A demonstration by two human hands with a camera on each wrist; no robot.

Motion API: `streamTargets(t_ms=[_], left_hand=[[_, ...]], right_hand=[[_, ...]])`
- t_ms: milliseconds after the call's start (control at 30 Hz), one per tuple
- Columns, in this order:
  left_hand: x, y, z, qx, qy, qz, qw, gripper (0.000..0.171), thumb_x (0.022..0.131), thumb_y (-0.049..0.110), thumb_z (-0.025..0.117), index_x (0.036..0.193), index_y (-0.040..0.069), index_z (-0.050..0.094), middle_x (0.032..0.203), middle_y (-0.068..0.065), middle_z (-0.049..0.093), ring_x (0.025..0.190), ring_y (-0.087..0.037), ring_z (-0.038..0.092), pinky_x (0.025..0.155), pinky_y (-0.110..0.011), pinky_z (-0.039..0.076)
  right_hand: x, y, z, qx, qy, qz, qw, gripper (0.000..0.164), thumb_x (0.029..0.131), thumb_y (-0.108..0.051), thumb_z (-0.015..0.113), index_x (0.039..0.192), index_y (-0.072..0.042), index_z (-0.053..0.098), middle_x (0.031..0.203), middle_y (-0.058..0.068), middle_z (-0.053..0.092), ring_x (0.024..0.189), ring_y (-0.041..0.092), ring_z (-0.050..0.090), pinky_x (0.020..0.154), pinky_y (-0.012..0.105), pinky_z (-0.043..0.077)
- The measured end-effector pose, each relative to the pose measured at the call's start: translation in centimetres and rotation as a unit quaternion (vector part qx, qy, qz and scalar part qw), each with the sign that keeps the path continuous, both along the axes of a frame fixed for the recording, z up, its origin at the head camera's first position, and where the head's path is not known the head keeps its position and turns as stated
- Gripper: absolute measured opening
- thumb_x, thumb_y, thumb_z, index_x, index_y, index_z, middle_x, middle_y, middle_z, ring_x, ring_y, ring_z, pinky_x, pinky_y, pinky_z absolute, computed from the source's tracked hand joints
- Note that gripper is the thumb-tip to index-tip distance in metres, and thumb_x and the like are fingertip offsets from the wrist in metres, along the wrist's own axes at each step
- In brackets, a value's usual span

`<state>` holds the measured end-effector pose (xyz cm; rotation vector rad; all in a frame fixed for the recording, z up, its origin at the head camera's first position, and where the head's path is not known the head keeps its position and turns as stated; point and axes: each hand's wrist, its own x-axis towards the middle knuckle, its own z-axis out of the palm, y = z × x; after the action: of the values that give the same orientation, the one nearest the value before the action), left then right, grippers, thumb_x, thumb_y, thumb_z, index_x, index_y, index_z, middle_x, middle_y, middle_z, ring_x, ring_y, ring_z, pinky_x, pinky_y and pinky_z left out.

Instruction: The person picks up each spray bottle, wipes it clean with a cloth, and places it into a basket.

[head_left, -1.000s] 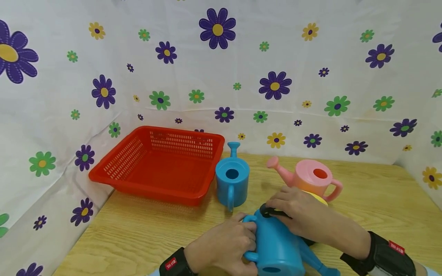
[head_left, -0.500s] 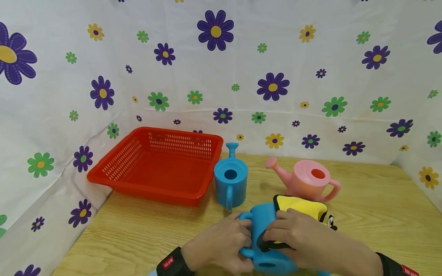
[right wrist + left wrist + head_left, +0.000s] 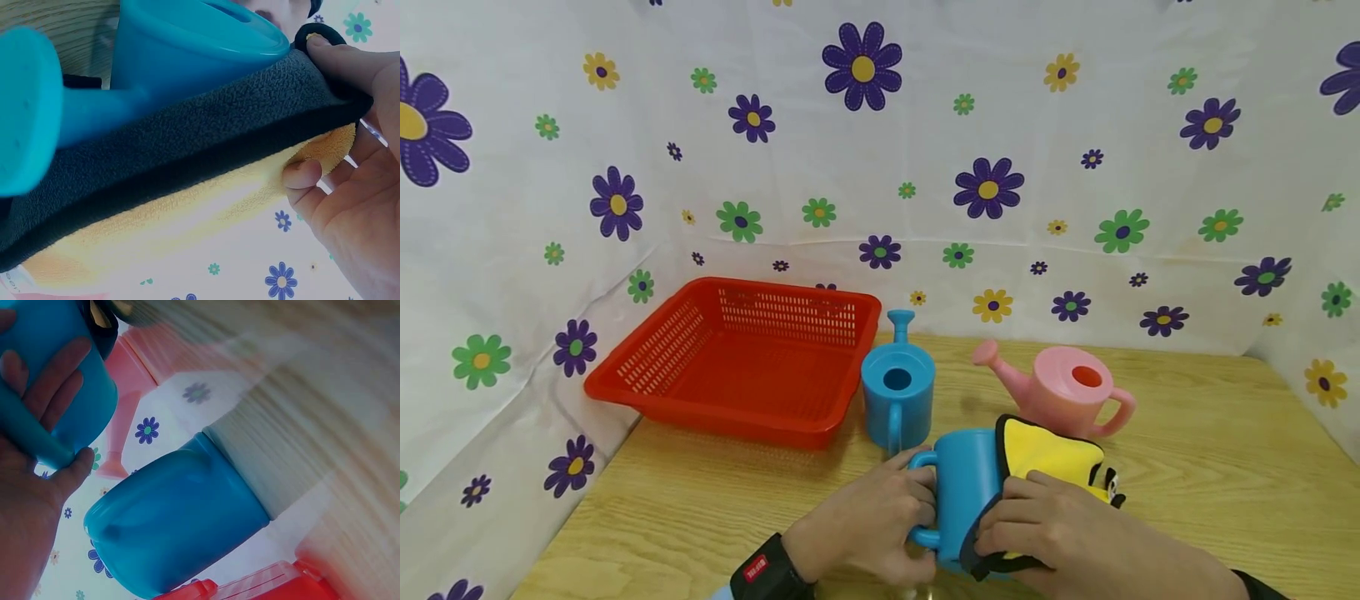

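Note:
My left hand (image 3: 880,521) grips the handle of a blue watering can (image 3: 966,492), which is tilted at the near middle of the table. A yellow cloth with black edging (image 3: 1048,454) drapes over the can's right side. My right hand (image 3: 1052,533) pinches a corner of this cloth against the can. In the right wrist view the cloth's dark grey face (image 3: 169,137) lies along the can body, below the spout, whose round head (image 3: 28,112) sticks out at the left. The thumb (image 3: 340,59) is on the cloth's edge near the can's top rim.
A second blue watering can (image 3: 898,400) stands upright just beyond my left hand. To its right is a pink watering can (image 3: 1063,400), behind the cloth. A red plastic basket (image 3: 752,425) sits at the left on the wooden table (image 3: 700,500). A flowered sheet (image 3: 715,167) hangs behind.
My right hand has moved nearer along the can with the cloth, and more of the cloth's yellow side shows. The can has turned slightly, hiding its spout from the head view. My left hand keeps its grip.

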<state>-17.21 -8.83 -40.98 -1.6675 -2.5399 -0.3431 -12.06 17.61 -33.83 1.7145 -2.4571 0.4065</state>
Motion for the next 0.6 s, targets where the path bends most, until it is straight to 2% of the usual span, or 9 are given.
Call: streamTargets(t_ms=[200,300,467,600], left_hand=[[0.4,-0.2,0.0,-0.005,0.008,0.015,0.9998,0.035,0.091,0.056,0.064,0.091,0.024,0.077,0.084,0.015,0.071,0.100,-0.006,0.057,0.121,-0.055,0.036],[0.4,-0.3,0.0,-0.001,0.022,0.012,0.9997,0.036,0.091,0.055,0.066,0.089,0.022,0.079,0.085,0.012,0.074,0.099,-0.007,0.058,0.121,-0.054,0.036],[0.4,-0.2,-0.1,-0.004,0.044,-0.005,0.9990,0.034,0.092,0.053,0.066,0.083,0.022,0.078,0.084,0.012,0.073,0.096,-0.005,0.058,0.121,-0.055,0.035],[0.7,0.0,0.0,-0.007,0.056,-0.014,0.9983,0.035,0.093,0.054,0.064,0.082,0.024,0.078,0.085,0.013,0.074,0.096,-0.005,0.058,0.121,-0.054,0.036]], right_hand=[[0.0,0.5,0.1,0.029,-0.018,-0.022,0.999,0.037,0.088,-0.025,0.081,0.122,-0.026,0.069,0.116,-0.015,0.071,0.102,0.003,0.063,0.085,0.030,0.057],[0.0,0.6,0.1,0.031,-0.015,-0.021,0.999,0.036,0.088,-0.027,0.080,0.123,-0.026,0.069,0.117,-0.015,0.070,0.102,0.003,0.063,0.086,0.031,0.057],[-0.3,0.5,0.0,-0.015,0.028,-0.010,0.999,0.036,0.083,-0.023,0.085,0.116,-0.023,0.071,0.112,-0.013,0.072,0.099,0.006,0.063,0.084,0.026,0.057],[-1.1,0.5,-0.1,-0.063,0.074,-0.009,0.995,0.039,0.078,-0.021,0.088,0.113,-0.021,0.072,0.107,-0.011,0.074,0.097,0.010,0.064,0.085,0.027,0.058]])
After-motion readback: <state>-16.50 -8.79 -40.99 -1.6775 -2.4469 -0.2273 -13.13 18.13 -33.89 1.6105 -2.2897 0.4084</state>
